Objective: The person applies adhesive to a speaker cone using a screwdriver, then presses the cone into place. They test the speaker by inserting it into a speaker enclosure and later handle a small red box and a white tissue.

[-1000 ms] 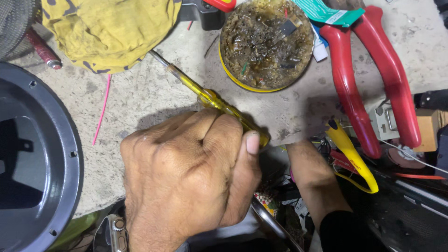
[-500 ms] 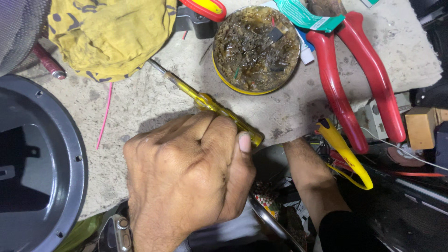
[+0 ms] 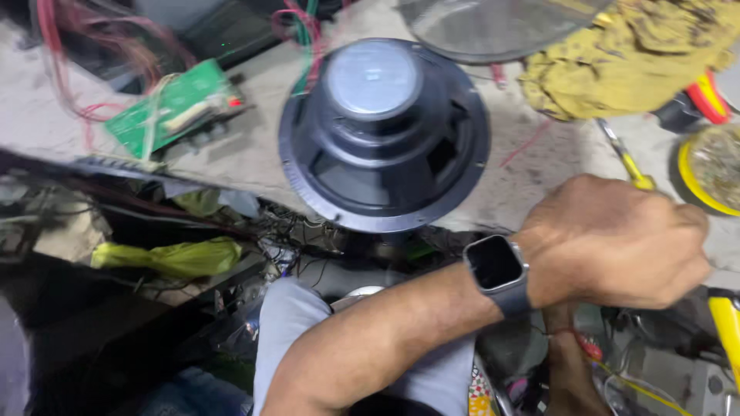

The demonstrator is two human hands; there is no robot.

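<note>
My left hand (image 3: 617, 243) is curled into a fist at the right, a dark smartwatch (image 3: 497, 270) on its wrist. Whatever lies under its fingers is hidden. Just behind it, a thin yellow-handled screwdriver (image 3: 626, 163) lies on the concrete bench (image 3: 247, 158). Only a strip of my right hand (image 3: 569, 366) shows, below the left fist among wires; its fingers are out of sight. A big black loudspeaker (image 3: 385, 131) sits magnet-up on the bench, left of the fist and apart from it.
A green circuit board (image 3: 177, 104) with red wires lies far left. A yellow cloth (image 3: 640, 54), red tool handles (image 3: 708, 98) and a yellow-rimmed tin of scraps (image 3: 713, 171) crowd the right. A mesh grille (image 3: 493, 23) is at the back. A yellow-green bag (image 3: 177, 258) sits below the bench edge.
The view has swung left, so the whole loudspeaker and the circuit board now show. My left hand stays curled beside the screwdriver, now at the frame's right. The red pliers are mostly out of view.
</note>
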